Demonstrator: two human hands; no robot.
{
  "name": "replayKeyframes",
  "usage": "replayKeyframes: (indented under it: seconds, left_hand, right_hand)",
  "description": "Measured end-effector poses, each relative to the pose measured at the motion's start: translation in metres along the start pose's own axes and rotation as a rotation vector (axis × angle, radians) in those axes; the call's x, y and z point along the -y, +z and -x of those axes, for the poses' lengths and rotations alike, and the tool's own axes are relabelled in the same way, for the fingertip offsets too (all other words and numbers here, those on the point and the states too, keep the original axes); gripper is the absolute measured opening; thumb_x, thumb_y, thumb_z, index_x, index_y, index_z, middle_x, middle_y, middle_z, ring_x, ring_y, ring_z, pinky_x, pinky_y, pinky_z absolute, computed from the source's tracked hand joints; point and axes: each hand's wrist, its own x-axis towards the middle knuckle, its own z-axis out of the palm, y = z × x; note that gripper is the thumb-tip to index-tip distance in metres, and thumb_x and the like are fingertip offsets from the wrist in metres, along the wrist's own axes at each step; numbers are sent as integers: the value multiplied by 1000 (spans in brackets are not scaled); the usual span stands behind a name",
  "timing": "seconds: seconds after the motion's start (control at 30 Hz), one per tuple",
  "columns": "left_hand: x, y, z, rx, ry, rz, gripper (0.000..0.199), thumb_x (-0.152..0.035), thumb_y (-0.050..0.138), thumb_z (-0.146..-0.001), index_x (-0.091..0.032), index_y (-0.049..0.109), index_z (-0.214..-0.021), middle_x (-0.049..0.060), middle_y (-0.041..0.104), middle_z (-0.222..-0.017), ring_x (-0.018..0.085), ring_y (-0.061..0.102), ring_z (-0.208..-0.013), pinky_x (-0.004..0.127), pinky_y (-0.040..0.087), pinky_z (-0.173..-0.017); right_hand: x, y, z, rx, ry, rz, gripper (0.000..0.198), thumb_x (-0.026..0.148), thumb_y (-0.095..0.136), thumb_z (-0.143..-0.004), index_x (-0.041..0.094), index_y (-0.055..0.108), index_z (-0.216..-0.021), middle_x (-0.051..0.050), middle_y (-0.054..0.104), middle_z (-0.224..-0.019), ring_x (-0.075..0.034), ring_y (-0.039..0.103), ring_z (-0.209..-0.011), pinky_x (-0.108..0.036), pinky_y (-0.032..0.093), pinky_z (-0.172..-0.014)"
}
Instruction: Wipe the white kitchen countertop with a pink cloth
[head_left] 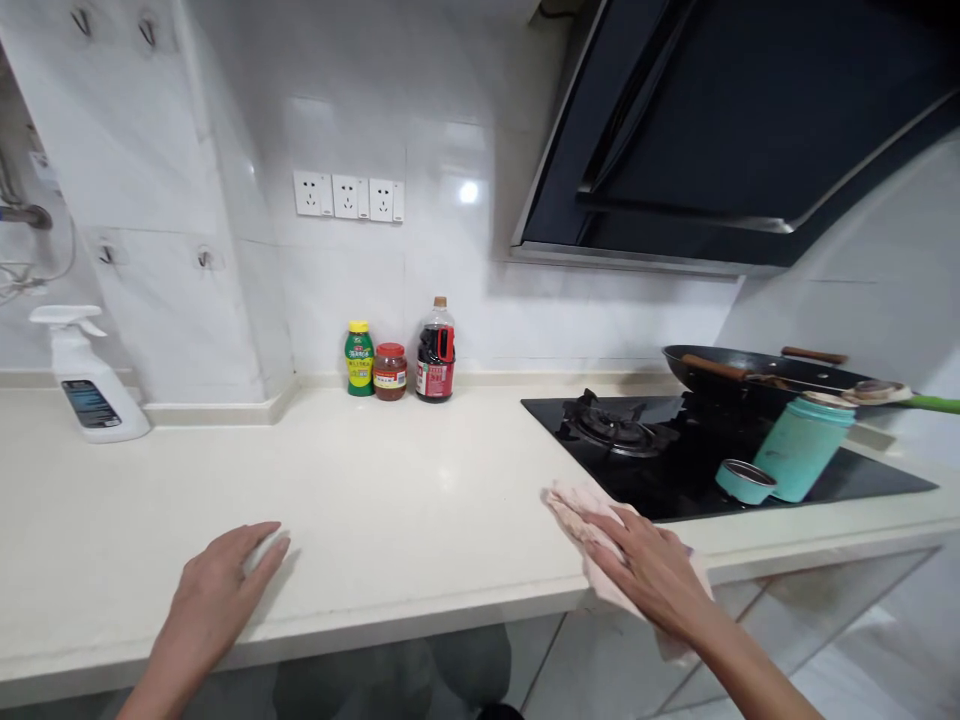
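Note:
My right hand [645, 560] presses a pale pink cloth [574, 497] onto the counter, beside the near left corner of the black stove. Part of the cloth hangs over the counter's front edge. At the left, my left hand [217, 590] is by the front edge of the cream countertop [360, 490], thumb apart from the fingers and nothing in it. Whether it touches the surface I cannot tell.
A white spray bottle [94, 385] stands at far left. Along the wall are a green-and-yellow bottle [359, 360], a red-lidded jar [390, 373] and a dark sauce bottle [436, 355]. A wok [705, 375], turquoise canister [806, 447] and turquoise lid [744, 484] occupy the stove [660, 490], under a range hood [720, 130].

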Motion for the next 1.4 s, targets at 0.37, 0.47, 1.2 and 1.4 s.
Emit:
replayKeyframes:
  seconds: [0.37, 0.47, 1.2, 1.4]
  left_hand:
    - [-8, -2, 4, -7, 62, -27, 56, -64, 44, -89, -23, 74, -111, 8, 75, -118, 32, 66, -114, 47, 50, -100]
    - [-10, -2, 5, -8, 58, -20, 54, -63, 44, -90, -24, 73, -113, 8, 74, -118, 33, 65, -116, 48, 49, -100]
    - [-18, -1, 17, -70, 33, 180, 47, -56, 41, -99, -25, 68, -120, 7, 68, -131, 25, 57, -128, 44, 41, -110]
    - [-14, -6, 10, -54, -35, 311, 51, -58, 38, -96, -22, 72, -110, 6, 73, -120, 23, 65, -116, 39, 47, -106]
  right_hand:
    - [-53, 7, 47, -50, -211, -35, 77, 39, 63, -82, 37, 32, -153, -4, 46, -152, -30, 48, -132, -47, 45, -99]
    - [-64, 11, 32, -45, -166, -115, 68, 35, 59, -81, 28, 44, -147, -9, 54, -145, -30, 52, -128, -48, 42, -107]
    - [298, -20, -10, -132, -571, -152, 70, 48, 87, -62, 27, 58, -122, -13, 57, -111, -33, 50, -90, -45, 40, -76]
    - [387, -28, -21, -81, -704, -230, 59, 41, 85, -70, 24, 56, -118, -13, 54, -112, -33, 49, -94, -48, 44, -79]
